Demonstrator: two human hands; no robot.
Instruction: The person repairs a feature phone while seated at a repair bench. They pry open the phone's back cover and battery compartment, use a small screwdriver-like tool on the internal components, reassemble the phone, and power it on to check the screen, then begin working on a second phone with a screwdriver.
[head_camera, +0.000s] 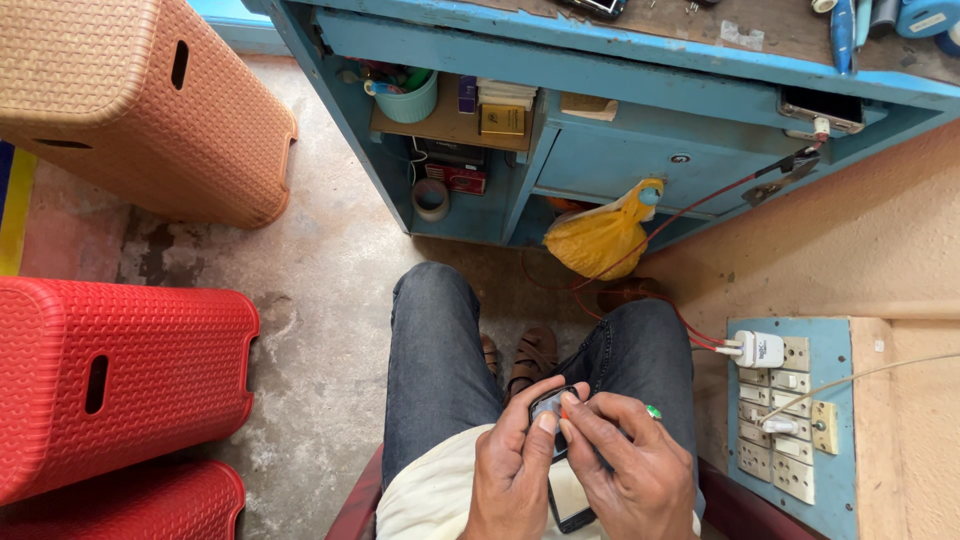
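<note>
I sit with my legs in dark jeans over a concrete floor. My left hand (512, 468) holds a small dark device (549, 405) by its upper left edge. My right hand (628, 462) pinches a small tool with a red tip (566, 404) against the top of that device, and a green bit (653, 411) of the tool shows past my knuckles. A dark phone-like slab (570, 505) lies on my lap below both hands, partly hidden by my fingers.
A blue wooden workbench (620, 70) stands ahead, with shelves of boxes and a green cup (408, 98). A yellow bag (600, 238) hangs from it. A blue switchboard (785, 420) with a white charger is on the right wall. Red (120, 380) and orange (140, 100) plastic stools stand left.
</note>
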